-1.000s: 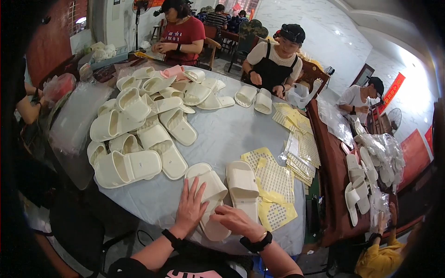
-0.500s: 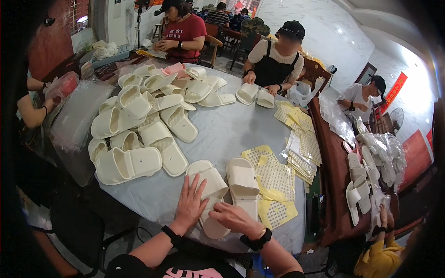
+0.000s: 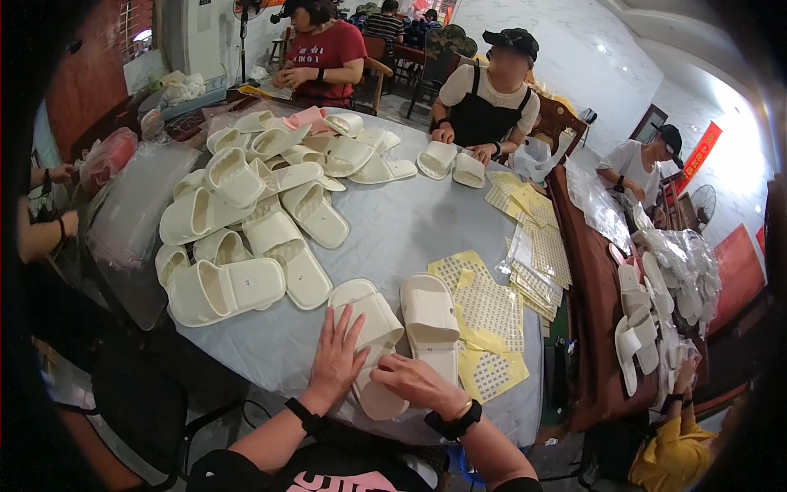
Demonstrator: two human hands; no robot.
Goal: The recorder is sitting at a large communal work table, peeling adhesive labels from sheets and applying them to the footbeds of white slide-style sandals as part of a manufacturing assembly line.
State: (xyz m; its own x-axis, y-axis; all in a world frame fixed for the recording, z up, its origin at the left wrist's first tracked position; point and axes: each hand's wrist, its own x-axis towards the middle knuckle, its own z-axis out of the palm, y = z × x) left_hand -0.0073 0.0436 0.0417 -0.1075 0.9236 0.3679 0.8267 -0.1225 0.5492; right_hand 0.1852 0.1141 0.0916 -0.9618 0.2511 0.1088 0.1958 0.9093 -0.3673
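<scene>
A cream slipper [image 3: 370,328] lies at the near edge of the round table [image 3: 410,230], toe pointing away from me. My left hand [image 3: 338,361] rests flat on its left side with fingers spread. My right hand [image 3: 412,379] lies across its heel end, fingers curled against the sole. A second cream slipper [image 3: 430,320] lies just to the right, untouched. Yellow sticker sheets [image 3: 485,328] sit beside that one.
A pile of several cream slippers [image 3: 246,221] covers the left half of the table. More sticker sheets [image 3: 533,238] lie at the right edge. Two people [image 3: 492,90] sit across the table, another person's arm [image 3: 41,230] reaches in at left. A side table [image 3: 648,303] holds bagged slippers.
My right hand has slid a little left along the heel of the slipper. My left hand stays pressed on it. The head view has shifted slightly.
</scene>
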